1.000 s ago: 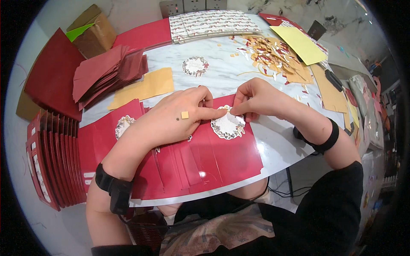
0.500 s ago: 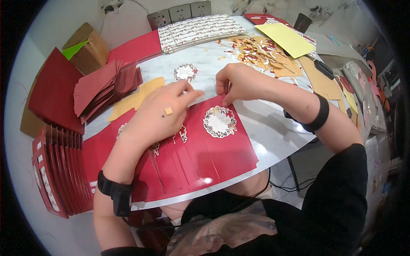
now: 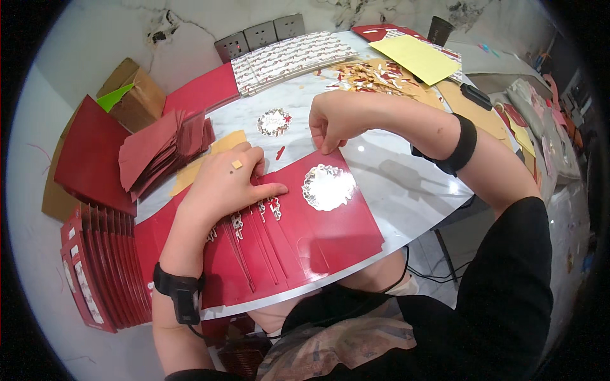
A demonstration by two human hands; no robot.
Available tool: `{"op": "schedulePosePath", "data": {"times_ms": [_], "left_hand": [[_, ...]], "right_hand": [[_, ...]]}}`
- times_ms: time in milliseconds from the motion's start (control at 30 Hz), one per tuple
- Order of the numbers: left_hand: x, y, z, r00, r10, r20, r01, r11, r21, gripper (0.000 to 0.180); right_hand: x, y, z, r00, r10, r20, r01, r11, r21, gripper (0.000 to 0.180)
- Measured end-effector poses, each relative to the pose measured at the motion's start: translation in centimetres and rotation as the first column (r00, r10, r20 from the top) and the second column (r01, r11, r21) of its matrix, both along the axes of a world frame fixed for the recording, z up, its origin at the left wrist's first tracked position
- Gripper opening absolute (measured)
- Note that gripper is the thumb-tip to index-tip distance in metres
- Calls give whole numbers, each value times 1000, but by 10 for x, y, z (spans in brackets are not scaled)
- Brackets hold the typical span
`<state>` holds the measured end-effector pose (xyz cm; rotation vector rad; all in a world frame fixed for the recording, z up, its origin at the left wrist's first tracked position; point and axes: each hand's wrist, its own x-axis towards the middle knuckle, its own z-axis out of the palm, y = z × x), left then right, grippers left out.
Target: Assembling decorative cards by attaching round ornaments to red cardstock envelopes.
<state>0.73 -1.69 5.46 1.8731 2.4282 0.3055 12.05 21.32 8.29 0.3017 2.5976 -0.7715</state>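
Observation:
Several red card sheets (image 3: 330,247) lie fanned out, overlapping, along the near part of the table. A round white label with a wreath border (image 3: 327,187) sits on the rightmost sheet, and edges of similar labels show on the sheets beneath. My left hand (image 3: 229,174) rests palm down over the stack, thumb stretched out on the red surface; a small tan square sticks to its back. At the far edge of the rightmost sheet, my right hand (image 3: 333,124) pinches the card between thumb and fingers. A loose wreath cutout (image 3: 274,122) and a small red scrap (image 3: 280,152) lie just beyond.
Dark red folded pieces (image 3: 152,149) are piled at left, above a row of red folders (image 3: 105,273). A cardboard box (image 3: 136,95) stands behind. Paper scraps (image 3: 375,79), a yellow sheet (image 3: 416,58) and a black stapler-like object (image 3: 476,96) lie at far right.
My left hand has drawn back to the left, its thumb now down on the sheets. A small red scrap now shows on the table. My right hand remains at the sheet's far edge.

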Motion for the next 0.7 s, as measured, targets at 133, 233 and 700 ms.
{"op": "schedulePosePath", "data": {"times_ms": [133, 233, 700], "left_hand": [[2, 4, -10, 999, 13, -29, -10, 995, 104, 53], [2, 5, -13, 999, 32, 13, -33, 998, 54, 54], [5, 5, 4, 991, 91, 97, -94, 995, 20, 48]], "right_hand": [[6, -1, 8, 998, 35, -51, -34, 999, 29, 10], [8, -1, 11, 997, 41, -71, -39, 999, 25, 10], [38, -8, -1, 962, -25, -271, 61, 991, 123, 20]]}}
